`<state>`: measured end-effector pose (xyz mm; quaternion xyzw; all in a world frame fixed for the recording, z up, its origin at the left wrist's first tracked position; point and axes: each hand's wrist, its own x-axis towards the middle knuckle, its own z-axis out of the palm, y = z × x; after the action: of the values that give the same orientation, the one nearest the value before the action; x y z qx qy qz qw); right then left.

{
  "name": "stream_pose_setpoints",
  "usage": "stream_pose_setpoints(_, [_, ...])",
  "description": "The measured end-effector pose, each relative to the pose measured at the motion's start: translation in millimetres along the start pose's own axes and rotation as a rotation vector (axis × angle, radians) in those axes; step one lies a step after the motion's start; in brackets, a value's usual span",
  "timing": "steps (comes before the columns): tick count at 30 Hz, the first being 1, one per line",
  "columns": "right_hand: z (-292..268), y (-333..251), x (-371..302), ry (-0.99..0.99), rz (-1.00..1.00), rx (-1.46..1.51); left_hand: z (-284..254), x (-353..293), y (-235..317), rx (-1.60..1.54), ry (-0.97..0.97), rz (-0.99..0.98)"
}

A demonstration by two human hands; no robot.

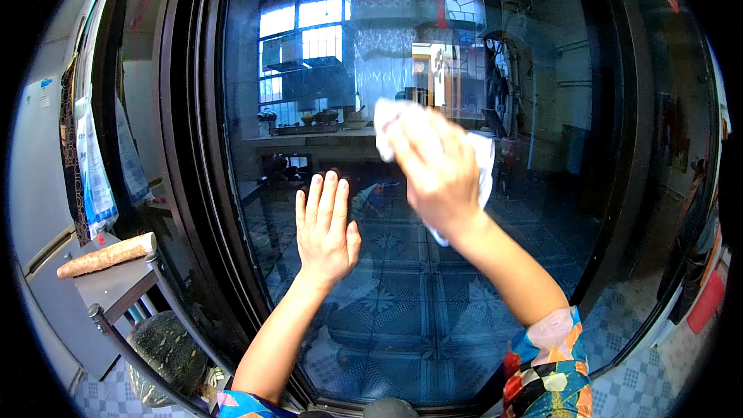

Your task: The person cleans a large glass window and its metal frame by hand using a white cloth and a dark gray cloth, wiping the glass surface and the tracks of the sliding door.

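Note:
My right hand presses a white cloth flat against a large dark-framed glass door pane. The cloth shows above and to the right of my fingers and a bit below the wrist. My left hand lies flat on the same glass, fingers together and pointing up, lower and to the left of the cloth. It holds nothing. The glass reflects a room with windows and a blue patterned tile floor.
The dark door frame runs down the left side. Left of it a long pale root vegetable rests on a grey metal rack. A dark green round squash sits below. Plastic bags hang on the left wall.

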<state>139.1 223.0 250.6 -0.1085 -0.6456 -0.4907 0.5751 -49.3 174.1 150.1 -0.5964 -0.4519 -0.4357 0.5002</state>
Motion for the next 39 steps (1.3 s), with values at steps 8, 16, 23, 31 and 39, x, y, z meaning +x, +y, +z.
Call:
stream_pose_setpoints(8, [-11.9,-36.4,-36.2,-0.081,-0.099,0.071,-0.3,-0.5,1.4,-0.002,0.001,0.009])
stream_pose_setpoints(16, [14.5,-3.2,37.4,0.083,0.051,-0.034,0.6,6.2,6.7,-0.006,0.001,0.005])
stream_pose_setpoints(23, [2.0,-63.5,-41.8,-0.103,-0.049,0.107,1.1,-8.8,-3.0,0.005,0.016,-0.046])
stream_pose_setpoints(31, [27.4,-29.5,50.6,0.085,0.160,0.038,-1.4,-11.9,2.9,0.031,-0.021,-0.085])
stream_pose_setpoints(39, [40.4,-87.2,-0.4,-0.034,-0.087,0.301,14.3,-58.9,-3.0,0.021,-0.033,-0.152])
